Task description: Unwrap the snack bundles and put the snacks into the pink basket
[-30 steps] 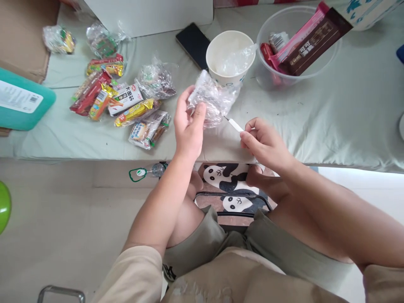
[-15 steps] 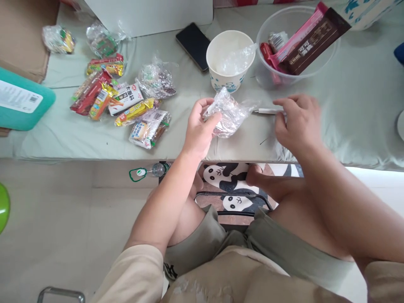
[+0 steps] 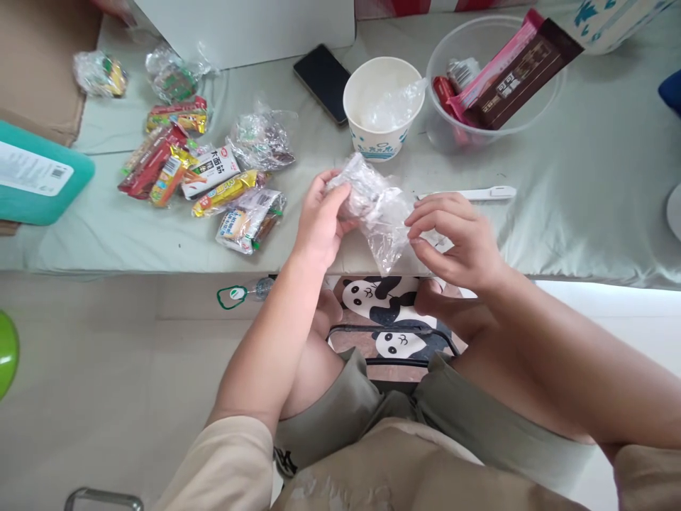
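While the left hand grips a crumpled clear plastic snack wrapper between thumb and fingers, the right hand has its fingers loosely bent at the wrapper's loose end; I cannot tell whether those fingertips pinch the film or only come close to it. The wrapper sits between the 2 hands, over the near part of the pale green cloth and in front of the paper cup. What it contains, if anything, is hidden by glare and creases.

It should be very light, with thin, slippery film that crackles, folds under slight pressure and probably tears easily once nicked. The bunched end in the left hand looks the firmer place to hold; the flaring end is floppy, so a flat pinch of thumb and forefinger close to its edge would suit it best, because a grip further out may slide off.

Just beyond the right fingers, a white pen-shaped tool lies on the cloth. Further out, the cup holds clear film, with a dark phone near it on 1 side and, on the other, a clear plastic tub carrying a dark brown bar packet. Well to the left, a yellow snack packet lies among other wrapped snacks.
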{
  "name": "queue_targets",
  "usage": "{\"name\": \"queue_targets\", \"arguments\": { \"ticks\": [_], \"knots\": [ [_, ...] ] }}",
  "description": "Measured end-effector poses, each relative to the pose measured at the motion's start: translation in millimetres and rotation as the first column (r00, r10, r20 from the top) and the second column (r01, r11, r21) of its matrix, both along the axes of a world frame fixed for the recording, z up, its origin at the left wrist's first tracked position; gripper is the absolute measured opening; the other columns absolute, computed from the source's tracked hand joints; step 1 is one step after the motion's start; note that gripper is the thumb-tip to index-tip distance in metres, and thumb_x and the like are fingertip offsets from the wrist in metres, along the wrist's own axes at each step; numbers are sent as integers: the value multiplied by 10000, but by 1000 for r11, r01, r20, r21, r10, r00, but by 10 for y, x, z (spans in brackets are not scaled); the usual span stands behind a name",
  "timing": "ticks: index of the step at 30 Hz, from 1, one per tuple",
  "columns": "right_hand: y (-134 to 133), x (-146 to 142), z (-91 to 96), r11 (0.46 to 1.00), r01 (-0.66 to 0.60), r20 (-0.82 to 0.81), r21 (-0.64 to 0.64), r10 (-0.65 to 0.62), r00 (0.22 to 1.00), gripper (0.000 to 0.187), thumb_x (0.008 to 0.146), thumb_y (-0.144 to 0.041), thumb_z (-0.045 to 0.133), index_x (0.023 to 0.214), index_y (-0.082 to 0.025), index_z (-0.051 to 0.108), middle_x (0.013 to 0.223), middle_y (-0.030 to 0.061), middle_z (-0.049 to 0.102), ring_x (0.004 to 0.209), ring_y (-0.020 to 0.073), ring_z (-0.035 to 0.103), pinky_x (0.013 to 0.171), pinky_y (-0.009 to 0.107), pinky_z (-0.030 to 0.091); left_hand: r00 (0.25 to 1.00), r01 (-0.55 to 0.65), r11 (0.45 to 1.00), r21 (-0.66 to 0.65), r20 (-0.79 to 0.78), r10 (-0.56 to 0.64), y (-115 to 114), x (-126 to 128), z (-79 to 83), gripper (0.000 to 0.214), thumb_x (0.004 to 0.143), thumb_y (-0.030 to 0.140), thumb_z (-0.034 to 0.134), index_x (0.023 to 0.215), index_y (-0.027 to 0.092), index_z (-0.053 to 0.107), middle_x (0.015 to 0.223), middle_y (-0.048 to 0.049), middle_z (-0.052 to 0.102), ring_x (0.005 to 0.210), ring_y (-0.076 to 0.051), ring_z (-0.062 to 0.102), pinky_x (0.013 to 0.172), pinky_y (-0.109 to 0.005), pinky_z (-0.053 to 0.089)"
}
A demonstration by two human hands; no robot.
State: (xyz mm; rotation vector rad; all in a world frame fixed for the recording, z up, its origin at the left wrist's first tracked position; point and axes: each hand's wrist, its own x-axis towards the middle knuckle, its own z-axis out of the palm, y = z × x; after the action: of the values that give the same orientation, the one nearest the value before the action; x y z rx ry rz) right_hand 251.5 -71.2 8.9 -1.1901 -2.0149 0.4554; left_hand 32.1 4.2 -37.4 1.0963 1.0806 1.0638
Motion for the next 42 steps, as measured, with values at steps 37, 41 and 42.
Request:
{"name": "queue_targets", "arguments": {
  "ticks": [37, 41, 42],
  "knots": [
    [-94, 413, 135, 943, 246, 118, 225, -277, 954, 139, 920, -292, 547, 995, -276, 662, 944, 103, 710, 905, 293, 654, 857, 475, 500, 882, -62, 859, 508, -374, 286, 128, -265, 86, 338, 770, 358, 874, 1020, 266, 667, 1055, -17, 723, 1027, -204, 678, 843, -352, 544],
    [-33, 229, 60, 970, 234, 260, 62, -242, 935, 226, 922, -396, 633, 1111, -279, 673, 1177, 121, 695, 1120, 351, 624, 967, 537, 469, 880, -33, 888, 458, -408, 244, 116, -210, 145, 313, 949, 498, 685, 774, 250, 610, 716, 12, 645, 686, -144, 631, 661, -303, 525],
    [11, 240, 28, 956, 289, 249, 45, -291, 924, 184, 939, -384, 617, 1070, -272, 682, 1147, 125, 694, 1103, 348, 625, 956, 533, 471, 885, -61, 895, 441, -391, 253, 123, -207, 149, 336, 964, 512, 662, 762, 251, 597, 682, 17, 624, 640, -136, 607, 629, -294, 514]
  ]
}}
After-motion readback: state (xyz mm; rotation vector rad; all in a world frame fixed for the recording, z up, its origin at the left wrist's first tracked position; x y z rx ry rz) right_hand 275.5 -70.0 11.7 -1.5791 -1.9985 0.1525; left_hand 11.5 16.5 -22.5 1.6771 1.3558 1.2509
